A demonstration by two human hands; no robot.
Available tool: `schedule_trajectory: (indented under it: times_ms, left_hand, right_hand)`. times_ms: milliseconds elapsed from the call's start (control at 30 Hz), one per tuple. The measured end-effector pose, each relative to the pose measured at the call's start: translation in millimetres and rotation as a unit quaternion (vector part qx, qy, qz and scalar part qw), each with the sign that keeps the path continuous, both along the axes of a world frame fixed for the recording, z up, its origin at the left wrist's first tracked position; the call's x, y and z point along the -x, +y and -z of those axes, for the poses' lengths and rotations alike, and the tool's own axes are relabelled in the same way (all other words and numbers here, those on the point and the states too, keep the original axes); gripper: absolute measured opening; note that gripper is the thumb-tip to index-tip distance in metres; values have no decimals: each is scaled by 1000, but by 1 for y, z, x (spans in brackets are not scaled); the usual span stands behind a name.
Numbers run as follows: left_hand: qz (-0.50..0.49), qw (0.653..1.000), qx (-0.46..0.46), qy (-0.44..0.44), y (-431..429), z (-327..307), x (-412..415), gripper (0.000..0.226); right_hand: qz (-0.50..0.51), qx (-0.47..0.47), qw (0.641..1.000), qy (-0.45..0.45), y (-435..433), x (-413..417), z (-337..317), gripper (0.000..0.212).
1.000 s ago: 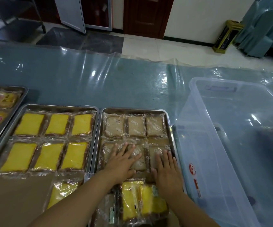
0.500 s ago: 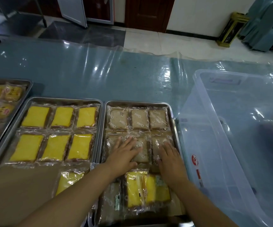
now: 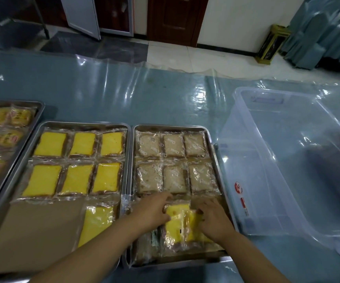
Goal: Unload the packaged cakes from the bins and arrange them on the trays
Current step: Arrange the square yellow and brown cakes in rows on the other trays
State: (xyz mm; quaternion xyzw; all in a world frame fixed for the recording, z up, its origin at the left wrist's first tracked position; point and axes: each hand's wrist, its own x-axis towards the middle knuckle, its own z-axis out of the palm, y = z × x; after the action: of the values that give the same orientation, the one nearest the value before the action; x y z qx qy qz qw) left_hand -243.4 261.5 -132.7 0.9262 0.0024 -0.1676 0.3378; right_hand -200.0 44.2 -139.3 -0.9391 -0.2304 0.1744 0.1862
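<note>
— Hands: left hand (image 3: pixel 155 211) and right hand (image 3: pixel 214 219) both pinch overlapped yellow cakes (image 3: pixel 182 225), near end of right tray (image 3: pixel 173 126), by bench (image 3: pixel 104 99) near edge.
— Risk?
— Slick wrap; one packet could slide out, skewing brown cakes (image 3: pixel 174 180) just beyond.

Bare tray paper (image 3: pixel 38 227) leftward (bin (image 3: pixel 267 180) rightward)

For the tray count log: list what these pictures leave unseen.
Head view only.
1. Yellow cakes: left hand and right hand cover their edges; count unclear.
2. Far-left tray: cut off by the left edge.
3. Bin: cut off right; dark shape seen through it unclear.
</note>
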Motion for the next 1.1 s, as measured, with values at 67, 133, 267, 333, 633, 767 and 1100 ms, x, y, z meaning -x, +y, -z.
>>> schedule_trajectory:
  times_ms: [67,133,267,333,633,767,1100]
  left_hand:
    - [-68,993,93,7,3,-5,5,53]
    - [-146,973,176,11,13,-11,10,46]
    - [-275,922,268,-37,55,-27,25,33]
    - [-334,893,294,-67,86,-34,37,26]
    - [-485,864,104,-82,210,-7,117,20]
    - [-428,898,-33,-98,224,19,146,11]
    - [-418,908,-24,-2,196,41,156,67]
  right_hand:
    - [51,-6,999,-12,1,3,-5,39]
    - [106,-41,993,16,7,6,-12,31]
    - [220,-185,952,106,34,11,-35,19]
    - [247,-241,932,112,55,15,-44,17]
    - [236,-314,913,111,161,48,-58,22]
    - [224,-309,919,98,187,62,-53,11]
    - [231,-300,918,118,228,84,-49,19]
